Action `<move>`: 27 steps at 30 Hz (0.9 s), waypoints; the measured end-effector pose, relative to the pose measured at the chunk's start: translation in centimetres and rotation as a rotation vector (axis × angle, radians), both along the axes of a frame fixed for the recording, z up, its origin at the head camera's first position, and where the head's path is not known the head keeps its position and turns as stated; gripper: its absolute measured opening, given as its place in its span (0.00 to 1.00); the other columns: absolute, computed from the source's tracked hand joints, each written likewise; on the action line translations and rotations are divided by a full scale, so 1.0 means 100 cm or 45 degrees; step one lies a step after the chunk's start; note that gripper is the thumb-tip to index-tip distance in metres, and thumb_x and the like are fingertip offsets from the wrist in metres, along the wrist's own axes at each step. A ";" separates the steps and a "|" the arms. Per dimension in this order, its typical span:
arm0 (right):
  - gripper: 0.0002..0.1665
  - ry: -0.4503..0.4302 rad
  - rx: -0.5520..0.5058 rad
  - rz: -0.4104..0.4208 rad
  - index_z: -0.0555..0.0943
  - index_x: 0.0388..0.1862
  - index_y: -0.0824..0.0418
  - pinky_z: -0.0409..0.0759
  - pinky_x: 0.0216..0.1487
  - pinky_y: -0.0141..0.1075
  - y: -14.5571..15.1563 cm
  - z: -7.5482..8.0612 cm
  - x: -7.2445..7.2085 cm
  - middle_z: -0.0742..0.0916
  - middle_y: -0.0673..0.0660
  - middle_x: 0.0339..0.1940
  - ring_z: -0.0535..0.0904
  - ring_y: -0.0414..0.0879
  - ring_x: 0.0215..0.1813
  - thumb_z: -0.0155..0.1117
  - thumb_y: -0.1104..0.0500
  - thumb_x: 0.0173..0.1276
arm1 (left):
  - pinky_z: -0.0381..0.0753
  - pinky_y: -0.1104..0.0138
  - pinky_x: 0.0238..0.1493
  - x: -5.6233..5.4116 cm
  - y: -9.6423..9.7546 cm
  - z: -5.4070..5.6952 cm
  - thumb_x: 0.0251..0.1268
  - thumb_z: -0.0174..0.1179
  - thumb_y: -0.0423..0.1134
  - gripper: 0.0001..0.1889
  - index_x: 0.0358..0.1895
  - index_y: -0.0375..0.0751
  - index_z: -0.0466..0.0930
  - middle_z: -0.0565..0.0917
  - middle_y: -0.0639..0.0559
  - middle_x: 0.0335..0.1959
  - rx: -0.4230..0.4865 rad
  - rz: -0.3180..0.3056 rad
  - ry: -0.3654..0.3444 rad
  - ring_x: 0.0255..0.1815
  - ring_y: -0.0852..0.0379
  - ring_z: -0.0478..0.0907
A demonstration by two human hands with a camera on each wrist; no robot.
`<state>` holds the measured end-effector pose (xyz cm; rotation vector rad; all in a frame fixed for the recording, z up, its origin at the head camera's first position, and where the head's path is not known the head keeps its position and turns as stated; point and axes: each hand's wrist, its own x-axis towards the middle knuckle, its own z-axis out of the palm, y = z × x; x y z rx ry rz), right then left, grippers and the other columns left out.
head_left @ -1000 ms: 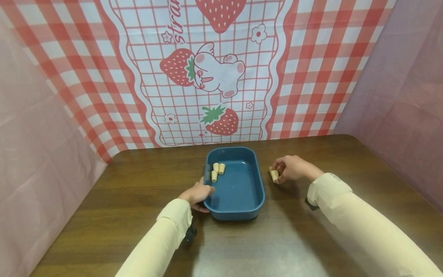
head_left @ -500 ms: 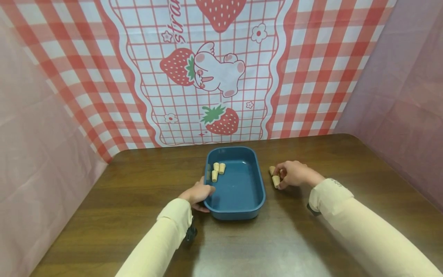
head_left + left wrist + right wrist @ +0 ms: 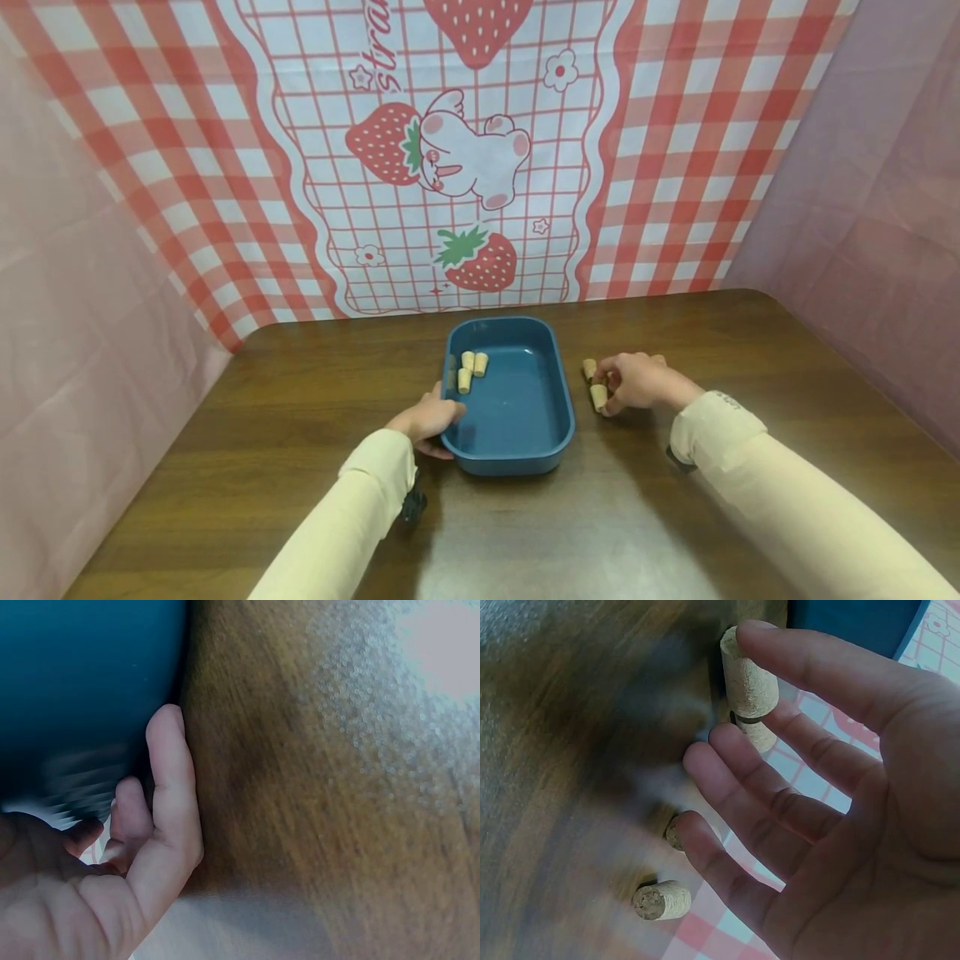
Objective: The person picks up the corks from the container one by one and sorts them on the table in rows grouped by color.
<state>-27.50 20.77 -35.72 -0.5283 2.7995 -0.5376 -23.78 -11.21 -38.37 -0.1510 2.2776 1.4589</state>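
Note:
A blue rectangular tray stands mid-table with 3 corks inside, by its left wall. My left hand grips the tray's left side near the front corner, thumb over the rim. In the left wrist view, fingers lie along the tray's outer wall. Right of the tray, my right hand pinches a tapered cork between thumb and index finger, at table level. Another cork stands just behind it. The right wrist view shows two more corks beyond the other fingers.
The brown wooden table carries everything. A red-and-white checked strawberry cloth hangs behind its back edge. Pink cloths hang at both sides. One cork peeks out behind the right hand.
My right hand has shifted slightly toward me with the pinched cork, opening a view of the cork behind it and one past the hand. The left hand and tray stay put.

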 end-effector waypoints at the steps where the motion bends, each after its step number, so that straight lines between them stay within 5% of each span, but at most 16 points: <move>1: 0.22 0.004 0.001 -0.002 0.84 0.47 0.60 0.67 0.47 0.54 0.000 0.000 0.000 0.81 0.55 0.34 0.75 0.52 0.39 0.80 0.58 0.54 | 0.90 0.59 0.26 0.000 0.000 0.000 0.55 0.48 0.32 0.44 0.79 0.38 0.46 0.50 0.32 0.74 0.002 0.003 0.000 0.44 0.40 0.78; 12: 0.23 -0.027 -0.056 0.008 0.82 0.47 0.64 0.75 0.36 0.41 -0.001 -0.002 0.003 0.79 0.57 0.33 0.74 0.51 0.36 0.79 0.64 0.53 | 0.91 0.57 0.30 -0.002 -0.001 0.000 0.54 0.47 0.31 0.46 0.81 0.38 0.42 0.51 0.33 0.74 -0.002 0.009 -0.016 0.54 0.35 0.73; 27: 0.25 -0.053 -0.047 0.019 0.83 0.52 0.64 0.79 0.48 0.53 0.002 0.010 0.000 0.84 0.59 0.41 0.77 0.53 0.41 0.79 0.60 0.55 | 0.91 0.56 0.31 0.001 0.000 0.003 0.54 0.47 0.31 0.46 0.81 0.38 0.42 0.51 0.32 0.73 -0.008 -0.006 -0.017 0.53 0.36 0.73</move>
